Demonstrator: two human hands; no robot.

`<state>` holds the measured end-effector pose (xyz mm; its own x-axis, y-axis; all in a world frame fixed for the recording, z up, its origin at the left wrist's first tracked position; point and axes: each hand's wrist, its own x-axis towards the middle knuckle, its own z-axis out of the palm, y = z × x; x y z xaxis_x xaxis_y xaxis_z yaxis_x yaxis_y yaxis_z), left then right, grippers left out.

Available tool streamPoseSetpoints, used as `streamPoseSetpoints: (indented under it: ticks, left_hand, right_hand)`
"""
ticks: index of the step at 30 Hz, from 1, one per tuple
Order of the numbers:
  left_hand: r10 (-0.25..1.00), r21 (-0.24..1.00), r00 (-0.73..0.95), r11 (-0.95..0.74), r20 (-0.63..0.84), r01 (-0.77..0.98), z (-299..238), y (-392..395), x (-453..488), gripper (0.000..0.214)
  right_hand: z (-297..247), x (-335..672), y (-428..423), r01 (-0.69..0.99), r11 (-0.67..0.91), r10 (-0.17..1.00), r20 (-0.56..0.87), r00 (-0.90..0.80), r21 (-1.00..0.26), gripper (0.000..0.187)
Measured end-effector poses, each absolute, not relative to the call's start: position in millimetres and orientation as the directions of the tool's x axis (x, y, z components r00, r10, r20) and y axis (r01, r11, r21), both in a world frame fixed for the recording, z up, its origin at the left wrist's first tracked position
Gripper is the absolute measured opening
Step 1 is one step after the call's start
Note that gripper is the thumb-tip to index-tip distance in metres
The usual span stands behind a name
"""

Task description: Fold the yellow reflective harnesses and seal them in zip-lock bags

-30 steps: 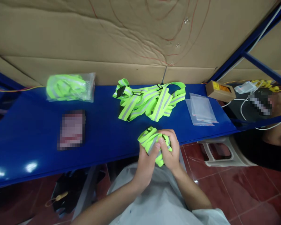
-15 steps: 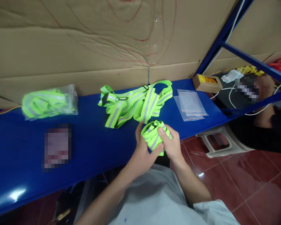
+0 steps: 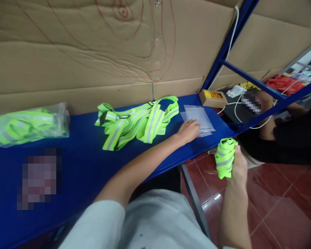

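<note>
My right hand (image 3: 239, 162) is closed around a rolled-up reflective strap (image 3: 225, 158), neon yellow-green with silver stripes, held up past the table's front edge. My left arm reaches across the table, and my left hand (image 3: 189, 131) rests on the left side of several flat clear zip bags (image 3: 200, 118). Its fingers lie bent over the plastic, and no bag is lifted. Left of that hand, a loose pile of the same reflective straps (image 3: 142, 122) with black buckles lies on the blue table (image 3: 85, 138).
A clear bag packed with reflective strap (image 3: 31, 124) lies at the far left, behind a blurred-out patch. A small cardboard box (image 3: 213, 98) stands at the back right near a blue metal frame (image 3: 254, 79). Beyond it, another person's arm (image 3: 268, 121) and white cables show. Cardboard lines the back.
My left hand has let go of the rolled strap and moved right onto the bags. My right hand has carried the roll to the right, away from my body. The view has shifted right.
</note>
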<state>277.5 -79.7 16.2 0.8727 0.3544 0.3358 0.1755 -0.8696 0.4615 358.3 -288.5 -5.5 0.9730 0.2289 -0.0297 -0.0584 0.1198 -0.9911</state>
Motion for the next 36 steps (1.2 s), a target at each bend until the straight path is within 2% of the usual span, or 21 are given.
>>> streamPoseSetpoints:
  ticks: [5, 7, 10, 16, 20, 23, 26, 29, 31, 34, 36]
  left_hand:
    - [0.427, 0.511, 0.826, -0.835, 0.368, 0.204, 8.3, -67.0, 268.5, 0.012]
    - [0.460, 0.560, 0.796, -0.807, 0.394, 0.189, 11.1, -64.0, 244.8, 0.008]
    - [0.530, 0.646, 0.733, -0.745, 0.426, 0.164, 20.6, -66.1, 199.1, 0.014]
    - [0.759, 0.765, 0.430, -0.610, 0.489, 0.207, 35.2, -88.3, 118.7, 0.015]
    - [0.779, 0.741, 0.334, -0.618, 0.531, 0.261, 27.9, -94.0, 99.5, 0.016]
    - [0.797, 0.750, 0.328, -0.596, 0.507, 0.288, 21.0, -93.4, 96.4, 0.015]
    - [0.814, 0.807, 0.389, -0.541, 0.431, 0.238, 19.2, -96.0, 94.9, 0.014]
    - [0.776, 0.866, 0.529, -0.480, 0.344, 0.140, 20.8, -102.1, 90.4, 0.012]
    - [0.750, 0.898, 0.591, -0.431, 0.298, 0.094, 21.2, -105.1, 85.3, 0.014]
    - [0.739, 0.936, 0.639, -0.342, 0.215, 0.080, 20.1, -107.2, 76.2, 0.017]
    - [0.714, 0.925, 0.676, -0.358, 0.181, 0.130, 20.5, -108.3, 70.5, 0.016]
  right_hand:
    - [-9.5, 357.5, -278.6, -0.048, 0.069, 0.310, -0.024, 0.950, -0.996, 0.052]
    - [-6.2, 352.3, -260.5, -0.017, 0.047, 0.352, 0.000, 0.936, -0.999, 0.053]
    - [3.3, 337.0, -226.7, 0.054, 0.001, 0.458, 0.049, 0.888, -0.999, 0.050]
    - [16.2, 292.2, -172.6, 0.149, -0.075, 0.711, 0.052, 0.701, -0.986, 0.045]
    - [18.2, 274.4, -163.1, 0.163, -0.094, 0.807, 0.020, 0.590, -0.982, 0.045]
    - [21.4, 275.7, -173.5, 0.179, -0.100, 0.817, 0.022, 0.577, -0.979, 0.046]
    - [27.9, 281.5, -193.4, 0.220, -0.082, 0.850, 0.047, 0.524, -0.972, 0.049]
    - [35.4, 283.2, -212.5, 0.387, -0.013, 0.932, 0.129, 0.340, -0.922, 0.055]
    - [39.2, 281.4, -221.0, 0.511, -0.006, 0.965, 0.129, 0.229, -0.860, 0.061]
    - [42.7, 277.5, -225.6, 0.642, -0.083, 0.978, 0.061, 0.198, -0.762, 0.067]
    - [44.5, 275.7, -223.9, 0.708, -0.120, 0.977, 0.041, 0.207, -0.696, 0.073]
